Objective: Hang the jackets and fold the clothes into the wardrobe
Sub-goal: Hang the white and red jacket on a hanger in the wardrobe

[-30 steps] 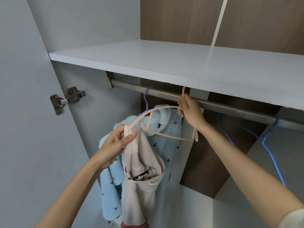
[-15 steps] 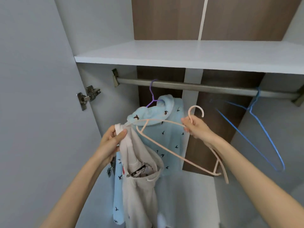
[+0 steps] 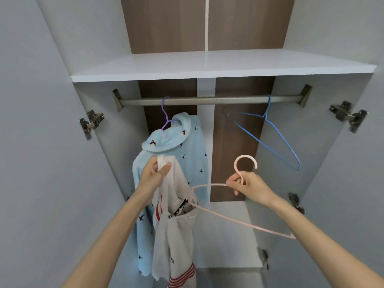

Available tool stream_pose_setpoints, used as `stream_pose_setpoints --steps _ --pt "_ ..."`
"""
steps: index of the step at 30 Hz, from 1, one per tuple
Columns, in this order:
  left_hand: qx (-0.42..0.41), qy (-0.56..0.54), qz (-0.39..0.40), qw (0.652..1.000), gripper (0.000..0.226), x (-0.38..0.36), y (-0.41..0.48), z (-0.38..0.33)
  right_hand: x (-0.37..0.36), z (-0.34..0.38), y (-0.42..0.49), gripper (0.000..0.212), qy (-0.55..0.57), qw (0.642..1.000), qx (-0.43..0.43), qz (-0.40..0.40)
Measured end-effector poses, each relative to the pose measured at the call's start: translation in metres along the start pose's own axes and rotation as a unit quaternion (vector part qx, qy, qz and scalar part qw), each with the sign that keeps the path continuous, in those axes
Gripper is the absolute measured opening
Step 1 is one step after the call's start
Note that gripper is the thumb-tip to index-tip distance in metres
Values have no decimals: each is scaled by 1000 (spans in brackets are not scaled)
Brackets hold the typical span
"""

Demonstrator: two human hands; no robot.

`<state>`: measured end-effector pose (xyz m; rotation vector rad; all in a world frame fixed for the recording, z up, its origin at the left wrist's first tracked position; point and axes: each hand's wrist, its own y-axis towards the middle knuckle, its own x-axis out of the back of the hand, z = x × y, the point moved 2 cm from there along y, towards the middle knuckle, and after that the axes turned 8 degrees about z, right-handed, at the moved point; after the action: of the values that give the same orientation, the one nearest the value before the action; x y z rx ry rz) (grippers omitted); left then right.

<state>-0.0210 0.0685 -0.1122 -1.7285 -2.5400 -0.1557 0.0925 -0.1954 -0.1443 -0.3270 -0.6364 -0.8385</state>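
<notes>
My left hand (image 3: pixel 152 177) pinches the shoulder of a cream jacket (image 3: pixel 174 235) with red stripes, which hangs down in front of the wardrobe. My right hand (image 3: pixel 246 187) grips the neck of a pink hanger (image 3: pixel 239 222), held well below the rail. One end of the hanger sits at the jacket's collar. Behind them a light blue hooded jacket (image 3: pixel 187 150) with small bird prints hangs on a purple hanger (image 3: pixel 165 115) from the metal rail (image 3: pixel 209 100).
An empty blue wire hanger (image 3: pixel 276 136) hangs at the rail's right end. A white shelf (image 3: pixel 218 65) lies above the rail. Both wardrobe doors stand open, with metal hinges (image 3: pixel 91 123) on each side.
My right hand has brought the pink hanger down off the rail and lower, toward the cream jacket's collar. The view has pulled back and now shows the whole rail.
</notes>
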Motion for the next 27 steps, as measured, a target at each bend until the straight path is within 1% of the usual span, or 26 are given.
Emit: stream_pose_setpoints --steps 2,5,6,7,8,10,11,12,13,14,15,16,17,18,19,20,21,22,23,25,27 --pt "5 -11 38 999 20 -15 -6 -6 -14 7 -8 12 -15 1000 5 24" --pt "6 -55 104 993 20 -46 -21 -24 -37 17 -15 26 -30 998 -10 57" --pt "4 -76 125 989 21 -57 -26 -30 -43 20 -18 28 -14 998 -23 60" --pt "4 -97 143 985 21 -69 -31 -37 -48 23 -22 29 29 997 -37 53" --pt "6 -117 160 980 22 -80 -35 -42 -49 25 -26 34 96 994 -47 36" --pt "13 -159 185 970 21 -100 -45 -51 -42 25 -36 53 238 969 -62 -4" --pt "17 -180 193 964 20 -107 -49 -54 -34 25 -42 55 297 952 -72 -26" --pt "20 -188 197 962 19 -113 -53 -56 -24 25 -48 52 351 932 -78 -48" --pt "17 -172 196 965 18 -118 -57 -59 -12 22 -53 49 392 914 -77 -68" --pt "1 -123 188 974 15 -123 -60 -60 1 19 -59 46 414 904 -71 -84" --pt "-32 -51 171 984 12 -125 -62 -63 12 16 -65 44 413 904 -59 -94" --pt "-82 29 139 986 8 -127 -63 -66 23 16 -72 44 403 909 -49 -98" --pt "-147 110 100 978 6 -127 -64 -71 31 16 -78 46 393 914 -38 -95" --pt "-222 198 55 953 6 -126 -65 -76 39 17 -84 48 383 919 -26 -87" --pt "-294 292 7 910 7 -124 -65 -82 45 19 -89 48 365 928 -13 -79" --pt "-348 383 -33 855 8 -121 -64 -87 52 24 -95 45 346 935 -1 -74" --pt "-377 453 -47 806 10 -120 -62 -92 58 29 -100 37 330 941 14 -71" --pt "-382 502 -34 775 18 -120 -60 -96 63 33 -104 30 320 944 27 -69" --pt "-375 529 -1 761 27 -120 -58 -98 69 37 -108 28 317 945 38 -70" --pt "-363 532 50 764 37 -123 -59 -102 77 44 -112 33 318 944 54 -73" --pt "-375 520 48 766 39 -127 -63 -103 81 44 -112 45 314 945 61 -62"
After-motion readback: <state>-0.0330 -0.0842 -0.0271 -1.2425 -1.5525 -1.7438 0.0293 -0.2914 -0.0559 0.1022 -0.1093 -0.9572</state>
